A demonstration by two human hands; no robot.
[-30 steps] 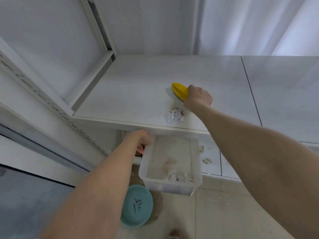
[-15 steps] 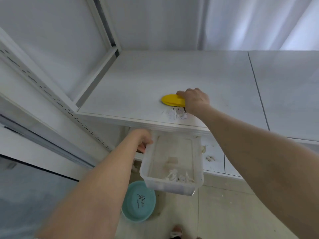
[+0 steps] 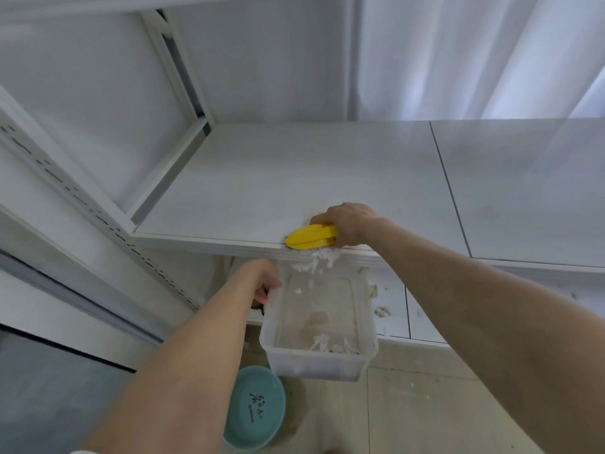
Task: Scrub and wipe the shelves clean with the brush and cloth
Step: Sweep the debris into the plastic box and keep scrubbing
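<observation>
Brush reached shelf edge; scraps, maybe paper, entering tub.

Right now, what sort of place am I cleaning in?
Likely an indoor storage or utility corner, though I can't be sure: white rack shelving with a slotted upright, a white curtain hanging behind it, and a tiled floor below.

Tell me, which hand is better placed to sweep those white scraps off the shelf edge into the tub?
The right hand: it grips the yellow brush at the front edge of the shelf, right against the white scraps. The left hand holds the clear tub underneath.
</observation>
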